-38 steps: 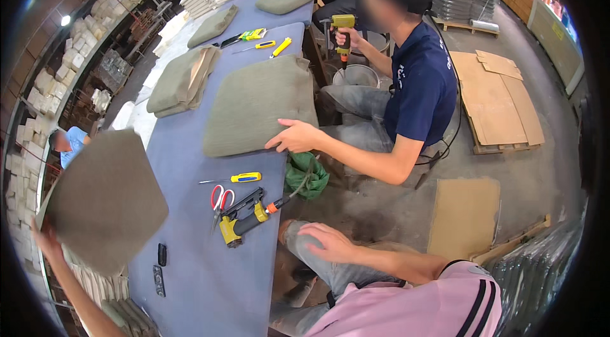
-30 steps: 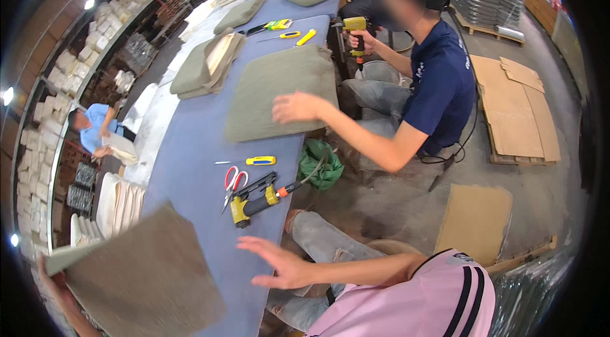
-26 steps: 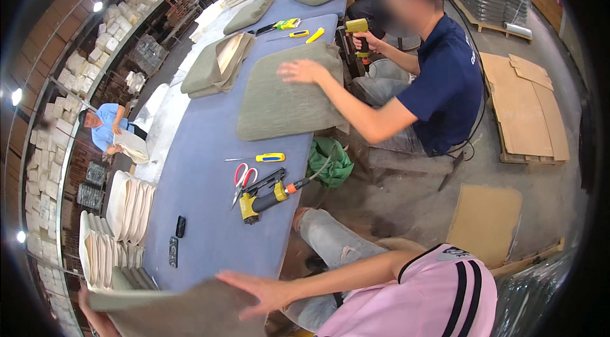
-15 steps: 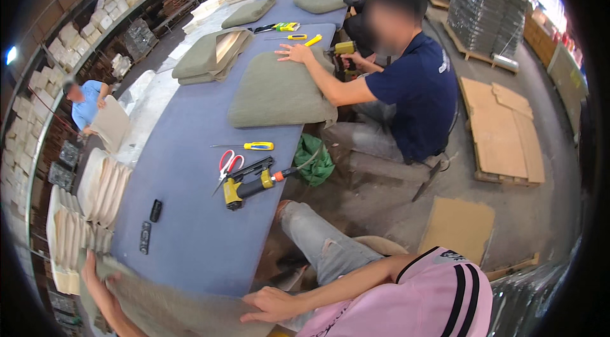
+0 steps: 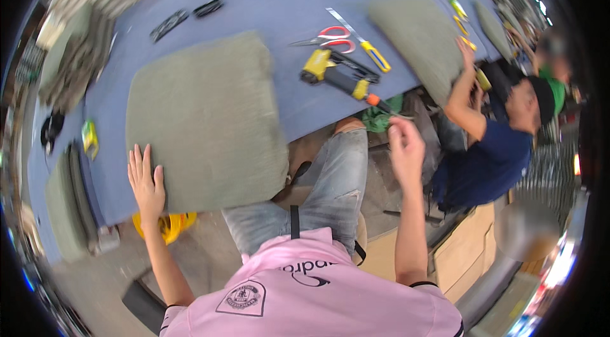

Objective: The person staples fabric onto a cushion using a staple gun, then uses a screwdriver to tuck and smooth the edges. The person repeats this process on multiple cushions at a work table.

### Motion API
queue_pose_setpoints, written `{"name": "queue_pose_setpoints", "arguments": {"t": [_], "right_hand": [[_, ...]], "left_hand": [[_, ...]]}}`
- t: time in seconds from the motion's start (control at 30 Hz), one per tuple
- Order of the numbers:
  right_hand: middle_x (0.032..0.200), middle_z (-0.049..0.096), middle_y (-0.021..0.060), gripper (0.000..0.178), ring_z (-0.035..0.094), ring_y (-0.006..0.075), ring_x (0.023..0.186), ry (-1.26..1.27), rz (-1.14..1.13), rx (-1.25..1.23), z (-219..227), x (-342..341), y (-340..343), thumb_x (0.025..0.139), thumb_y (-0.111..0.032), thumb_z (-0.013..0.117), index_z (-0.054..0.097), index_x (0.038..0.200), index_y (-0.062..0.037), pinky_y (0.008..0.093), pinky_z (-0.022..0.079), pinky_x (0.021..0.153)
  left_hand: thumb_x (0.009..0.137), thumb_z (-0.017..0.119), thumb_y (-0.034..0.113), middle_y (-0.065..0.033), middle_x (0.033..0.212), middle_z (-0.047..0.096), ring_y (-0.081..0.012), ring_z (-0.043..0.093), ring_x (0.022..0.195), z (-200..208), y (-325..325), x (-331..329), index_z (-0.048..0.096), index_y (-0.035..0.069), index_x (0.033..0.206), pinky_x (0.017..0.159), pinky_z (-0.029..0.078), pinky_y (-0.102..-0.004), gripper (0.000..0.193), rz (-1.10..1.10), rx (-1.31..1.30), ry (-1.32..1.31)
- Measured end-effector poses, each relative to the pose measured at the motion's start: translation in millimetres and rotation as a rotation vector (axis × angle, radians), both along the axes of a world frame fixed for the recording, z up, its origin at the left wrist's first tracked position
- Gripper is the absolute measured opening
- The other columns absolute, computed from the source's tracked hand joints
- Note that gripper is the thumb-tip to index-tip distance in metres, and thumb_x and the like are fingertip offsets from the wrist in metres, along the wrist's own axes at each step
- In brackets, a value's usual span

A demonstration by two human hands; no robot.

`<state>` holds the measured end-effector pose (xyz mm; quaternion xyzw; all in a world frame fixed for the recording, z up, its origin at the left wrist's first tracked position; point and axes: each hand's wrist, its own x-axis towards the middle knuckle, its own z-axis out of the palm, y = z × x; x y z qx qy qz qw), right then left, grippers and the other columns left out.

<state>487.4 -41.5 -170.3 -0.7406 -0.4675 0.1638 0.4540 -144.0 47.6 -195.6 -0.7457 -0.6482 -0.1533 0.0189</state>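
A square olive-grey cloth-covered cushion [image 5: 203, 121] lies flat on the blue table, close to my lap. My left hand [image 5: 147, 186] rests on its near left edge, fingers stretched out and holding nothing. Off the table's edge, my right hand [image 5: 407, 149] is raised with fingers curled and thumb drawn in; what they hold, if anything, cannot be made out. Just beyond its fingertips runs the hose of a yellow-and-black staple gun [image 5: 340, 78], which lies on the table. Red-and-white-handled scissors [image 5: 335, 40] and a yellow-handled screwdriver [image 5: 373, 55] lie behind the gun.
Two black pieces [image 5: 169, 24] lie beyond the cushion. Folded olive covers [image 5: 75, 60] are piled at the left. To the right a co-worker in dark blue [image 5: 486, 162] sits by another cushion [image 5: 416, 38]. A green cloth or bag [image 5: 381, 120] hangs below the table edge.
My view has swung left and down. The olive cloth piece under my hands now shows as a cushion flat before me. My right hand has left it and moved right, near the gun's hose.
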Motion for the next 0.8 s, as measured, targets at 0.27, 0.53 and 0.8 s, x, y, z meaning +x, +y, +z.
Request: {"name": "queue_pose_setpoints", "arguments": {"t": [0.27, 0.53, 0.8], "right_hand": [[0.14, 0.076, 0.0245, 0.059, 0.072, 0.0453, 0.13, -0.682, 0.15, -0.26, -62, 177, 257, 0.115, -0.05, 0.064, 0.067, 0.149, -0.0012, 0.053, 0.055, 0.112], [0.099, 0.07, 0.0077, 0.041, 0.06, 0.0099, 0.068, 0.183, 0.427, -0.088, 6, 46, 174, 0.123, -0.031, 0.059, 0.059, 0.154, -0.0052, 0.0294, 0.047, 0.06], [0.131, 0.084, 0.0198, 0.057, 0.08, 0.02, 0.106, -0.118, 0.989, -0.437, 47, -104, -2, 0.1, -0.003, 0.081, 0.071, 0.155, -0.0012, 0.0327, 0.06, 0.096]], "left_hand": [[0.113, 0.067, 0.046, -0.0301, 0.179, 0.043, -0.0459, 0.038, 0.169, -5, -13, 13, 0.052, 0.013, 0.172, 0.136, 0.032, -0.0542, 0.069, 0.385, 0.053, -0.297], [0.109, 0.071, 0.05, -0.0277, 0.186, 0.032, -0.0505, 0.022, 0.175, -9, -20, 33, 0.049, 0.021, 0.175, 0.138, 0.014, -0.0719, 0.076, 0.37, 0.117, -0.042], [0.099, 0.081, 0.046, -0.0253, 0.191, 0.024, -0.0483, 0.011, 0.178, 36, -11, 123, 0.044, 0.024, 0.18, 0.138, -0.002, -0.0751, 0.091, 0.083, -0.087, -0.2]]}}
